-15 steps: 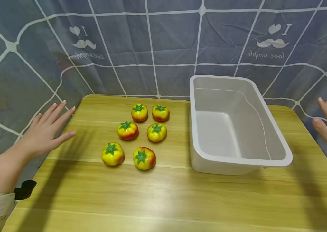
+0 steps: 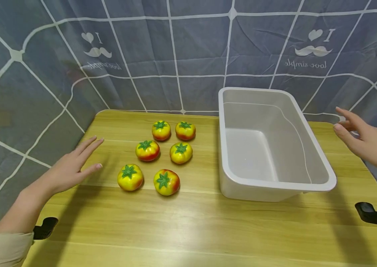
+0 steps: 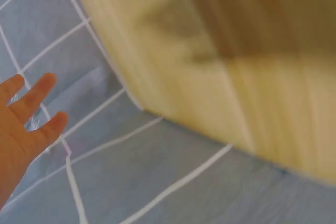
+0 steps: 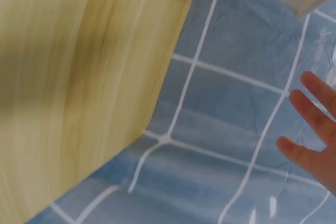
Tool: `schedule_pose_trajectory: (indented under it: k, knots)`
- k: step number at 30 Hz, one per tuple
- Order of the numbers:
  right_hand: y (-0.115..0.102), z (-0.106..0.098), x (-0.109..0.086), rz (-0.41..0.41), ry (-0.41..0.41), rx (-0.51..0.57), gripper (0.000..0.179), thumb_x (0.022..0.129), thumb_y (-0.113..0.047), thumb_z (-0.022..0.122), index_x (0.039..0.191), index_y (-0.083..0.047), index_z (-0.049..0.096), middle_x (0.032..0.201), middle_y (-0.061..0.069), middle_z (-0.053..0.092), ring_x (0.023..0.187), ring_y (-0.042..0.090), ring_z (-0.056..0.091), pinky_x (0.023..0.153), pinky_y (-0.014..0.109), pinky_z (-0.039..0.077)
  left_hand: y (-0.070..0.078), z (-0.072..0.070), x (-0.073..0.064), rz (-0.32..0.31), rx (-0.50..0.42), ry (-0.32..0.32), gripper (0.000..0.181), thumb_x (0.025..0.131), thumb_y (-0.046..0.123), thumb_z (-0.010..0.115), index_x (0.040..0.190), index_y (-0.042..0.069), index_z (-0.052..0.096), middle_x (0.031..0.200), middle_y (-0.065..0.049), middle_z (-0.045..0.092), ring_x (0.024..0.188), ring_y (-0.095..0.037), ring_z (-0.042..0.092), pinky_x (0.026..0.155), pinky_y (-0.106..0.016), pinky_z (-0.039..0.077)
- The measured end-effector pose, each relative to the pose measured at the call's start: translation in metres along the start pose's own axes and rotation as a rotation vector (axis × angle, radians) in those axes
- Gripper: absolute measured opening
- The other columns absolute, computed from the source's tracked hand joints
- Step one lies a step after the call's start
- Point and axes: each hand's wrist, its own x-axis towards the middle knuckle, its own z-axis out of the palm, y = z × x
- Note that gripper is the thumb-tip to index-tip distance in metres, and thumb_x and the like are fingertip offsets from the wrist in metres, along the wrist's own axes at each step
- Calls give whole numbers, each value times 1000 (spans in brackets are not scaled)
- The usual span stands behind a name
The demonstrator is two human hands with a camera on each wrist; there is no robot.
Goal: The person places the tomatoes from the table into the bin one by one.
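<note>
Several yellow-and-red toy tomatoes with green leafy tops lie in loose pairs on the table, left of centre; the front left tomato is nearest my left hand. That hand hovers over the table's left side, fingers spread and holding nothing. To the right stands a light grey plastic bin with nothing inside. My right hand is raised beyond the bin's right rim, its fingers loosely bent and apart from anything. Both the left hand and the right hand show bare fingers in the wrist views.
The wooden table has a grey-blue cloth with white lines hanging behind it and at its sides. A black wrist mount sits by the left sleeve, another mount by the right.
Both hands have moved inward over the table, the left one rightward and the right one leftward toward the bin. The right fingers are more bent. Tomatoes and bin stay in place.
</note>
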Motion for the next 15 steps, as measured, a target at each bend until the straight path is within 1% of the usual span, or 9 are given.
schedule_pose_trajectory:
  k: [1,3,4,6,8,10,11,13,15]
  knots:
    - [-2,1,2,7,-8,17,62,100,-33,38,151,-19,5,128,42,36,105,61,36,78,76,28,2,4,0,-15,-37,-24,72,94,30,55,151,20,12,151,-21,15,116,-55,38,84,-68,32]
    - [-6,5,7,4,-12,67,60,100,-33,37,151,-19,8,126,40,40,106,58,39,77,75,30,5,12,-1,-30,-104,-56,72,95,30,54,151,22,10,151,-20,14,119,-53,38,84,-68,33]
    - [-8,7,10,0,-10,88,60,100,-33,37,151,-19,9,124,38,43,106,49,46,76,73,32,7,16,-1,-38,-139,-64,72,95,29,54,151,22,10,151,-21,14,121,-51,37,86,-67,33]
    - [-11,9,15,-5,-10,121,57,100,-33,37,151,-19,14,115,28,54,98,28,56,73,60,42,9,23,-1,-48,-204,-84,72,95,27,53,151,23,8,151,-21,13,121,-47,39,86,-66,33]
    - [-14,13,20,-11,-11,162,56,100,-34,37,150,-17,18,100,14,60,84,10,57,71,40,45,10,30,-2,-46,-244,-88,72,95,26,53,151,21,8,151,-22,15,118,-44,43,86,-64,36]
    - [-18,16,26,-12,-15,192,55,100,-35,37,149,-15,22,86,1,60,72,-1,52,67,24,41,10,36,-2,-40,-274,-91,72,95,23,54,151,20,8,150,-23,16,117,-43,44,87,-63,36]
    - [-20,18,28,-11,-20,209,55,100,-35,37,149,-13,23,82,-1,57,71,2,52,64,20,38,11,39,-2,-36,-282,-94,73,95,22,54,151,19,9,149,-24,16,116,-43,45,86,-63,37]
    - [-23,23,32,-7,-27,235,56,100,-36,36,148,-9,24,81,3,56,70,6,51,63,18,38,11,43,-1,-26,-286,-99,73,94,23,55,151,16,9,149,-25,16,115,-44,46,86,-64,37]
    - [-26,27,36,4,-33,248,57,100,-37,35,147,-7,25,93,14,56,70,2,49,62,17,39,12,47,-1,-18,-291,-103,74,93,24,57,151,15,10,149,-26,16,115,-45,46,86,-64,38]
